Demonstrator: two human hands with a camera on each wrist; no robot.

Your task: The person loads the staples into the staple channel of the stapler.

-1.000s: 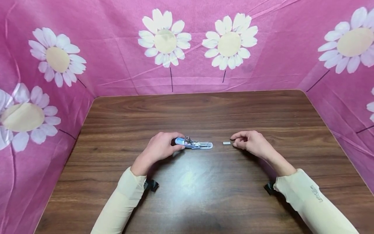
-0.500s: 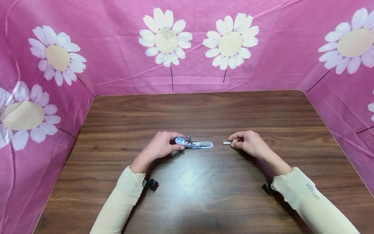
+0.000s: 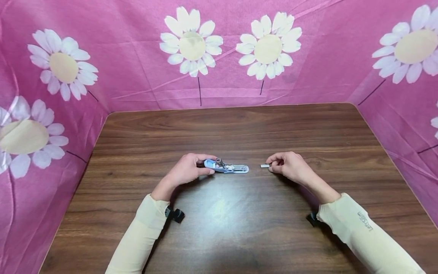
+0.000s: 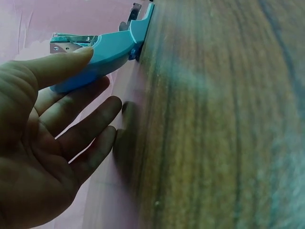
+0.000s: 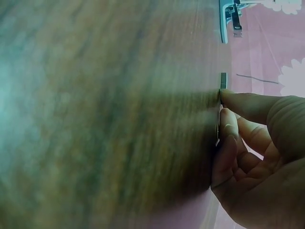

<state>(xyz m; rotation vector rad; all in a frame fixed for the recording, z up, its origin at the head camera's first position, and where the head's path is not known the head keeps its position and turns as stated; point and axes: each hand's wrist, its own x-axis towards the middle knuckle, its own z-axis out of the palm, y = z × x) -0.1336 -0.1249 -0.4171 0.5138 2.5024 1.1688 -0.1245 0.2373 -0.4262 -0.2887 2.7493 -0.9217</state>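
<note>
A light blue stapler (image 3: pixel 226 168) is spread open, its metal rail exposed toward the right. My left hand (image 3: pixel 186 167) grips its left end between thumb and fingers. In the left wrist view that end of the stapler (image 4: pixel 112 52) is raised off the table, while the far end meets the wood. To the right, a short grey strip of staples (image 3: pixel 264 166) lies at table level. My right hand (image 3: pixel 289 164) pinches the strip's right end with thumb and fingertips. From the right wrist, the staple strip (image 5: pixel 223 80) sticks out beyond my thumb; its held end is hidden.
The brown wood-grain table (image 3: pixel 219 232) extends around both hands. Pink cloth (image 3: pixel 137 61) printed with white daisies stands along its back and sides. A short gap of bare wood separates the stapler from the staples. Black straps (image 3: pixel 177 215) sit at the wrists.
My right hand has moved slightly left and its fingertips have closed on the staple strip, which lay beside them before. The left hand and stapler stay nearly still; the head view shifts a little.
</note>
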